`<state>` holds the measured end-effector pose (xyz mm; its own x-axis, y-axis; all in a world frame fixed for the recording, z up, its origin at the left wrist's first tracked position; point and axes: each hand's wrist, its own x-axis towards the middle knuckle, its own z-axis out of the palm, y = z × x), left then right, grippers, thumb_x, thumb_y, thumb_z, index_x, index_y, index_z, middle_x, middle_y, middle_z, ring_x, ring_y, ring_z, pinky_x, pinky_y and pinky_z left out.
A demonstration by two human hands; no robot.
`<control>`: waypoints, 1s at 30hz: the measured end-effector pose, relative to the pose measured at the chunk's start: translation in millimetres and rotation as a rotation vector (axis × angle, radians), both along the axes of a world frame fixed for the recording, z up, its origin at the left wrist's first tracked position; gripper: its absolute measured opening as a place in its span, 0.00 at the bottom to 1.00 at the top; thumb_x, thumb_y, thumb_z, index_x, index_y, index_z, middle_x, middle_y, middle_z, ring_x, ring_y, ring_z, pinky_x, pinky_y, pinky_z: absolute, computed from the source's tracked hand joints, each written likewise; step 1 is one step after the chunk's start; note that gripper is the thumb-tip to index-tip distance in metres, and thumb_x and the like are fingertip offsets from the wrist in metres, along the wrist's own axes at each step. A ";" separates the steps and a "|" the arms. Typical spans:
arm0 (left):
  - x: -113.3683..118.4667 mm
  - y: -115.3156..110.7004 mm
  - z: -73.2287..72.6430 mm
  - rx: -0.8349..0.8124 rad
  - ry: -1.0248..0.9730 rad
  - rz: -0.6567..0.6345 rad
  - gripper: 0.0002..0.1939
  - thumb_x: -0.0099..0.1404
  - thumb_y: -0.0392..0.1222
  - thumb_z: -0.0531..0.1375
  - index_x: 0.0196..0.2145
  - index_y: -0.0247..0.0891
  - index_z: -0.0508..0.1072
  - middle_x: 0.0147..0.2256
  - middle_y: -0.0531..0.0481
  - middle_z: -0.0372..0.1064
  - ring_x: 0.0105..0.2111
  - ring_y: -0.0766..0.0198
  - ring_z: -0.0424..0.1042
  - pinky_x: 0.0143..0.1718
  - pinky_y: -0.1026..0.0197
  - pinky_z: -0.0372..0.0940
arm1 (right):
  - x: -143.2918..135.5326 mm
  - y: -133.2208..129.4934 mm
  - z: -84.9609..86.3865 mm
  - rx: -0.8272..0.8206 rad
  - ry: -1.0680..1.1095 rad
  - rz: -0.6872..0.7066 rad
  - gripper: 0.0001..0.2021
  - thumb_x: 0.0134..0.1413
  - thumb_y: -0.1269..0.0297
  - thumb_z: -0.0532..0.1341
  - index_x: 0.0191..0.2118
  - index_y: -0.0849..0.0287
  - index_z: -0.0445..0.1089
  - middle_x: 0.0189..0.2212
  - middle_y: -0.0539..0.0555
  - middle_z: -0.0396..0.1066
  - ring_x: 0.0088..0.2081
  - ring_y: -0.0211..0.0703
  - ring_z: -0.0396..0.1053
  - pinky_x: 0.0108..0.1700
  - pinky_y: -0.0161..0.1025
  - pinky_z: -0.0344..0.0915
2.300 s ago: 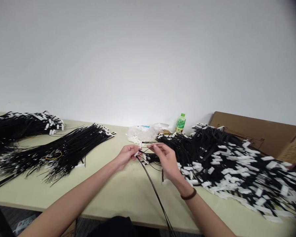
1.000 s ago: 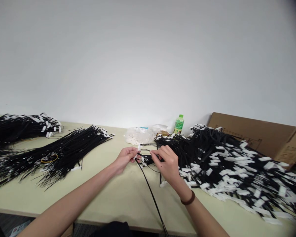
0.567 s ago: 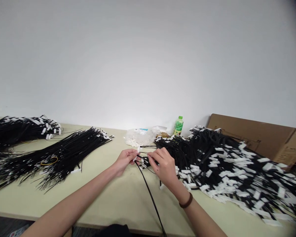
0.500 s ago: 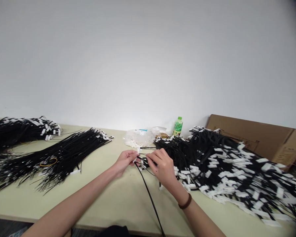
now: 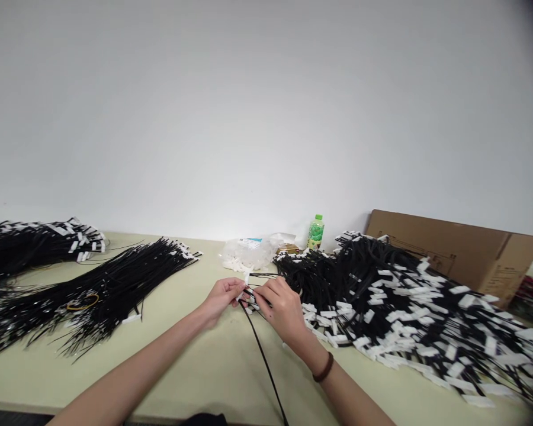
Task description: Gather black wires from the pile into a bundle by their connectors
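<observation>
My left hand (image 5: pixel 221 297) and my right hand (image 5: pixel 279 307) meet at the middle of the pale green table (image 5: pixel 204 361). Between their fingertips they pinch a small white connector (image 5: pixel 245 289) at the end of thin black wires (image 5: pixel 260 355), which trail toward me over the table's near edge. A brown band sits on my right wrist. Just right of my right hand lies a big heap of black wires with white tags (image 5: pixel 404 302).
Two bundles of black wires (image 5: pixel 102 281) (image 5: pixel 31 245) lie at the left, one with a yellow rubber band (image 5: pixel 82 305). A clear bag of white parts (image 5: pixel 249 253) and a green bottle (image 5: pixel 315 232) stand by the wall. A cardboard box (image 5: pixel 462 251) lies at the back right.
My hands have drawn closer together on the connector. The view has tilted up a little, so everything sits lower in the picture.
</observation>
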<state>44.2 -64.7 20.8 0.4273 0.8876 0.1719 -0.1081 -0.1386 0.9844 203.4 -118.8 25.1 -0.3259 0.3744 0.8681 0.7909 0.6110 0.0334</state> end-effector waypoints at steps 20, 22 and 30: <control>-3.7 5.3 0.1 -0.080 -0.093 -0.026 0.18 0.47 0.51 0.63 0.29 0.33 0.69 0.23 0.51 0.70 0.21 0.68 0.68 0.21 0.68 0.51 | 4.6 1.5 1.8 0.040 0.097 0.053 0.06 0.56 0.71 0.53 0.31 0.61 0.67 0.24 0.52 0.63 0.29 0.39 0.56 0.33 0.37 0.57; -4.0 4.7 1.2 -0.089 -0.107 -0.044 0.18 0.47 0.51 0.64 0.29 0.33 0.69 0.23 0.51 0.70 0.21 0.67 0.68 0.21 0.68 0.52 | 5.3 1.4 2.0 0.052 0.113 0.047 0.06 0.55 0.71 0.53 0.30 0.61 0.67 0.23 0.52 0.63 0.29 0.39 0.56 0.33 0.37 0.56; -2.9 1.6 3.7 -0.097 -0.119 -0.082 0.17 0.48 0.50 0.63 0.28 0.33 0.69 0.24 0.50 0.70 0.22 0.67 0.69 0.22 0.68 0.54 | 3.9 -3.4 3.4 0.059 0.065 0.074 0.06 0.54 0.70 0.55 0.30 0.60 0.67 0.23 0.51 0.63 0.28 0.39 0.56 0.32 0.36 0.56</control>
